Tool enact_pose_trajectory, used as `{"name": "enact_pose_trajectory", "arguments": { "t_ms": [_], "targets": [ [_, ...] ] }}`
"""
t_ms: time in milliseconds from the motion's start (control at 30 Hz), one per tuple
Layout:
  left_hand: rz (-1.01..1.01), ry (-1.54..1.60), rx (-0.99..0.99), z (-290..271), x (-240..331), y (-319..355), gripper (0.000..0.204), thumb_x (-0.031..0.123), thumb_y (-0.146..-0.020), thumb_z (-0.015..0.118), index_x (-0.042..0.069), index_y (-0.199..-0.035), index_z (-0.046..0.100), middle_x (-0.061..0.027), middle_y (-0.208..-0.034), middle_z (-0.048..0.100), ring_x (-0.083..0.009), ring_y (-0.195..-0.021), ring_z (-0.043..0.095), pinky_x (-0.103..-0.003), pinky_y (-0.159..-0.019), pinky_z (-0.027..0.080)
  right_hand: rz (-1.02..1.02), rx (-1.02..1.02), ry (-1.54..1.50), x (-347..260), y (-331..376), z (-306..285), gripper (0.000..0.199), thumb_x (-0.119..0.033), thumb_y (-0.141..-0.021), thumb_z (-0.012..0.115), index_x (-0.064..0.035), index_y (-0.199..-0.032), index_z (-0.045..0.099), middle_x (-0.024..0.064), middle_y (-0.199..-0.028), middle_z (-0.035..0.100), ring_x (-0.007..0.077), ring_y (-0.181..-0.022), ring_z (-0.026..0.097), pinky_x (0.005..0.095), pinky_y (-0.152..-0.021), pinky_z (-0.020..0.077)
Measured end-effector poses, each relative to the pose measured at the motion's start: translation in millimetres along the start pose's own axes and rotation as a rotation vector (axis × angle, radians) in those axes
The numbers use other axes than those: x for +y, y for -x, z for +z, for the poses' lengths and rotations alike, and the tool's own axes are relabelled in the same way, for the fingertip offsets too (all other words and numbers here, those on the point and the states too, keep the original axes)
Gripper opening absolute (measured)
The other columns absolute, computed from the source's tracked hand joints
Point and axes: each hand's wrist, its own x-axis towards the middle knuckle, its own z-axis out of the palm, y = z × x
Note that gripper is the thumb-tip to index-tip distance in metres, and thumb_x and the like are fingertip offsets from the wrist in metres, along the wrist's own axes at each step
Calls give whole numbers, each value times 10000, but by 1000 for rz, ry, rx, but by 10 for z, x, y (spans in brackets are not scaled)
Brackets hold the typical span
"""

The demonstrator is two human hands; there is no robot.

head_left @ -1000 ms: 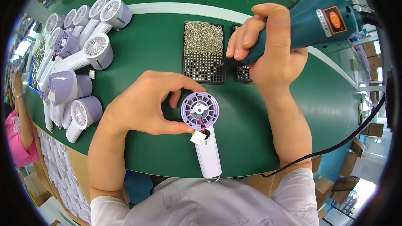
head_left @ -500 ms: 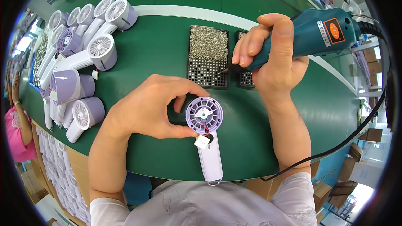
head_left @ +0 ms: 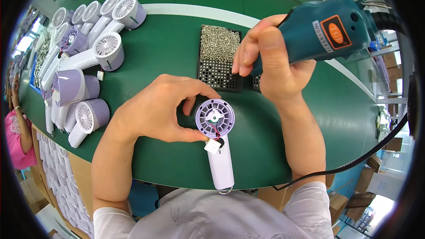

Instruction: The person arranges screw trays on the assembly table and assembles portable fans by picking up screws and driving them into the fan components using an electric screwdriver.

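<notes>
Left hand (head_left: 155, 106) pinching fan (head_left: 215, 118) at its right | right hand (head_left: 281, 66) gripping driver (head_left: 327, 31) | screw tray (head_left: 217, 82) ahead of left hand | step: likely screw pickup | next calls for: driver squared to fan

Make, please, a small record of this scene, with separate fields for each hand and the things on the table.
Left grip: thumb and fingers around the purple head of a handheld fan
Right grip: closed around a teal corded power tool; its tip is hidden
Connector: white, beside the fan head
Tray: black, perforated, small metal parts heaped in its far portion
Table: green
Far left: white-and-purple fans in a pile
</notes>
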Motion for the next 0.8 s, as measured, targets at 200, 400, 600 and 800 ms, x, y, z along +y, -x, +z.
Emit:
{"name": "enact_pose_trajectory", "arguments": {
  "t_ms": [200,400,600,800],
  "targets": [
    [12,6,4,25,-2,-23,603,194,-586,937,65,-1139,734,-6,-852,701,-96,-607,573,-224,-502,418,63,114,4,-17,26,27,214,-169,-1036,575,45,-1036,582,81,-663,585,161,-474,535,342,-462,509],
    [20,-10,9,14,1,-20,586,178,-579,938,64,-1118,739,0,-835,693,-89,-607,565,-225,-499,403,74,233,-176,-10,6,67,123,-70,-953,696,45,-924,659,44,-616,630,110,-495,600,253,-475,491],
    [15,39,7,10,12,-5,570,169,-582,938,45,-1100,734,-6,-855,700,-102,-609,556,-240,-509,403,52,234,-202,3,10,74,112,-40,-981,631,54,-919,629,65,-608,614,135,-479,591,282,-466,512],
    [47,11,10,18,-15,6,556,165,-591,935,42,-1091,727,-16,-822,687,-118,-599,553,-258,-524,412,25,233,-235,-8,28,60,142,-76,-1007,602,66,-1005,593,84,-613,593,157,-447,550,322,-452,515]
  ]
}}
